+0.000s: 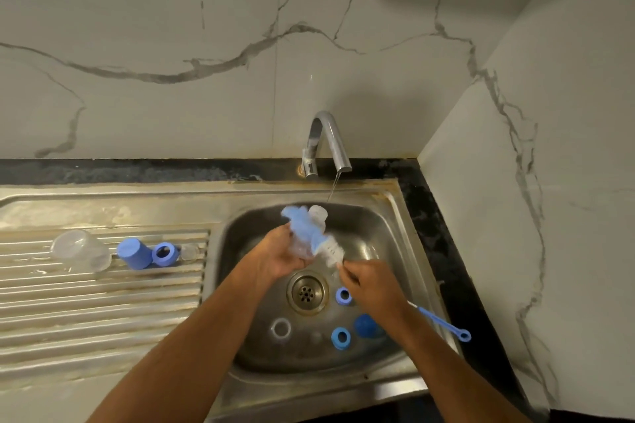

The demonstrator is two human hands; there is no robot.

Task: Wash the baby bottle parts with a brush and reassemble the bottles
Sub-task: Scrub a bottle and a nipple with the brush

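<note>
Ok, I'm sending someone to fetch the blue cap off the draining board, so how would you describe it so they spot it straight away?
Start at the ridged steel draining board left of the sink bowl. Along its far edge lies a row of parts; the blue cap lies on its side between the clear dome and the blue ring. It alone is solid blue with no hole through it.

Readable text: none is showing anywhere in the view.
Bottle (311,233): blurred, so any markings on it are not reading.
Faucet (326,144): no brand is showing.
Sink (395,216): no stamp is showing.
</note>
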